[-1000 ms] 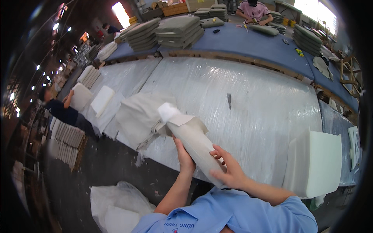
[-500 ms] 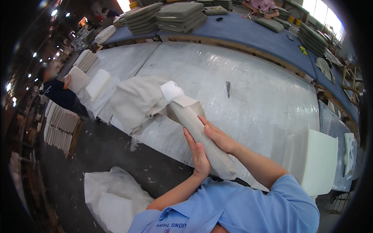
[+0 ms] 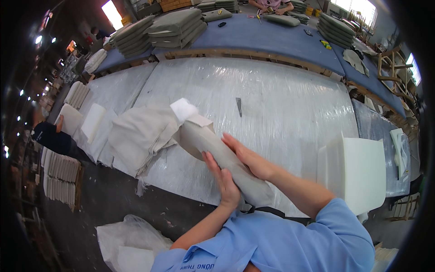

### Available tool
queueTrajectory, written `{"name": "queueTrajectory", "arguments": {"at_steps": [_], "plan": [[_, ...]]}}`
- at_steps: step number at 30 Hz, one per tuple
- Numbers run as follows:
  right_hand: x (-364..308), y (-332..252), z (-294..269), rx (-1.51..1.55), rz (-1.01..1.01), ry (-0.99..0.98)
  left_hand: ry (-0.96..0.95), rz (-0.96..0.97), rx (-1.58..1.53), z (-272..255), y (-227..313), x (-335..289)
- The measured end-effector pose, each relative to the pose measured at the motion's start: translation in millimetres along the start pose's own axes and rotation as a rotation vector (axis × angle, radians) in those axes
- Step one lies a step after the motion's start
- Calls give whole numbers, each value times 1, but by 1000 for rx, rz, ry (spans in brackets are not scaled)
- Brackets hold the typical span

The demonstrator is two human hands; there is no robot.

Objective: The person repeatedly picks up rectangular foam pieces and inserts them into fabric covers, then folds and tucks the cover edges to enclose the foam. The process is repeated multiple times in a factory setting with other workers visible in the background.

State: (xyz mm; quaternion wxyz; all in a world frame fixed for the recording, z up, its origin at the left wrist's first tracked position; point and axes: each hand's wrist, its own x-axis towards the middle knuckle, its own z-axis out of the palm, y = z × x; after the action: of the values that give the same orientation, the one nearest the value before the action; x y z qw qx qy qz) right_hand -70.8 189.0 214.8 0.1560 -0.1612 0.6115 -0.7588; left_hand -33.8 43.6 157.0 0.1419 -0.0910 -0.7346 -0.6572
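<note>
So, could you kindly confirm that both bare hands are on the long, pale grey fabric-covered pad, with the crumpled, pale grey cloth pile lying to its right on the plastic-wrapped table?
Not quite: the head view shows the crumpled cloth pile lying to the left of the fabric-covered pad, not its right.

A cushion (image 3: pixel 208 141) is resting between the person's left hand (image 3: pixel 225 185) and right hand (image 3: pixel 250 159). Left of it, a cloth heap (image 3: pixel 138 131) is lying on the near table (image 3: pixel 290 99); a pointed object (image 3: pixel 239 107) is lying farther back. Foam slabs (image 3: pixel 362 172) are resting, apparently on the table's right end. Behind, cushion stacks (image 3: pixel 174 29) are sitting on the far table (image 3: pixel 267 43).
</note>
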Motion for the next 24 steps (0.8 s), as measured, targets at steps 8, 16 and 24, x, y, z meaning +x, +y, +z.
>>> {"name": "queueTrajectory", "arguments": {"at_steps": [8,16,24], "plan": [[-70,-2,47,-546,-125,-66,102,-21,-320,-16,0,-2],[8,16,8,-114,-12,-186,79,-63,-122,-34,7,34],[124,11,28,94,184,-24,200,-38,-186,-47,-18,116]]}}
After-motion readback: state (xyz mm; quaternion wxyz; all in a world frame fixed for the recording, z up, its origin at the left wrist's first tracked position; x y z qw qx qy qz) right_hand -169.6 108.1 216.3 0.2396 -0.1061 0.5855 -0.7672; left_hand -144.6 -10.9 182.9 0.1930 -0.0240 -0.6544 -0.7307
